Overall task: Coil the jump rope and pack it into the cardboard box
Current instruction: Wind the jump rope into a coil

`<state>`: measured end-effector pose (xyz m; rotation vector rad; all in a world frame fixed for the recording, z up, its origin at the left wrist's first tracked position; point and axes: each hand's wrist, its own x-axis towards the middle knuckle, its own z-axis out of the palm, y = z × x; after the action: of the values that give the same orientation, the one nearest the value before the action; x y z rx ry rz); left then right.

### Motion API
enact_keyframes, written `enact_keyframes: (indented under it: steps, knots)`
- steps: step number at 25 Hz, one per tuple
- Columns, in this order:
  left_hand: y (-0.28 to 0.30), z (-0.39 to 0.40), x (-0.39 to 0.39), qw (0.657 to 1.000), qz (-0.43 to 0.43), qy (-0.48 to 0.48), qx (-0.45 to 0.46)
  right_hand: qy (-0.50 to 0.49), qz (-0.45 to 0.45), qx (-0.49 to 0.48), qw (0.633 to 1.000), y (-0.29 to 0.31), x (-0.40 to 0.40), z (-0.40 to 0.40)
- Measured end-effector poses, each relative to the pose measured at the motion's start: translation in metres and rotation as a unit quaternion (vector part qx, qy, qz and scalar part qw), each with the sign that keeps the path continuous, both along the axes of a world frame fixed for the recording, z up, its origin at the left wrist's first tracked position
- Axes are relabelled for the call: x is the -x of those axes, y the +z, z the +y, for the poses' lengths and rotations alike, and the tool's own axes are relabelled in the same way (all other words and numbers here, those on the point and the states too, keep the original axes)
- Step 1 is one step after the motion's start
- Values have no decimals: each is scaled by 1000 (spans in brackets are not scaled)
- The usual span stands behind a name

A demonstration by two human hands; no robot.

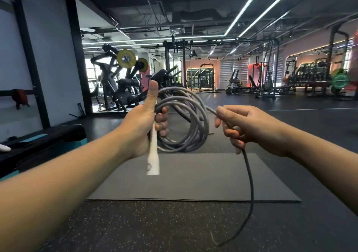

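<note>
The left hand (pixel 144 123) is closed around one white handle (pixel 153 151) of the jump rope (pixel 186 120), thumb up, and pins the gathered grey loops against that handle so the coil cannot spring open; the handle hangs downward below the fist, acting as a firm core for the bundle. The right hand (pixel 246 125) is closed lightly on the free length of rope just beside the coil, fingers curled so the cord can likely slide through as it feeds the next turn. From that hand the loose tail (pixel 249 184) drops and curves toward the floor, its end out of view. I count roughly four or five loops, one handle visible, and one grey mat (pixel 193 182) on the floor beneath. A second handle and the cardboard box are not in sight, so packing looks some way off
</note>
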<state>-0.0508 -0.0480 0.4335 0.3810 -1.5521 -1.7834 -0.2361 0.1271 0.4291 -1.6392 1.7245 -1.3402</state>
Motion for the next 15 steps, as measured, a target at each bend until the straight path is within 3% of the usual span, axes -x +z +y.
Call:
enact_keyframes:
  steps: [5,11,13,15]
  knots:
    - [-6,23,26,971,170,20,-169,56,-91,70,992,-30,-28,-23]
    - [2,52,43,912,261,77,-307,154,-265,122,944,-44,-53,-47]
    - [6,52,44,897,261,95,-343,157,-240,139,948,-48,-55,-48]
    - [7,52,45,904,229,104,-346,128,-202,163,957,-51,-60,-48]
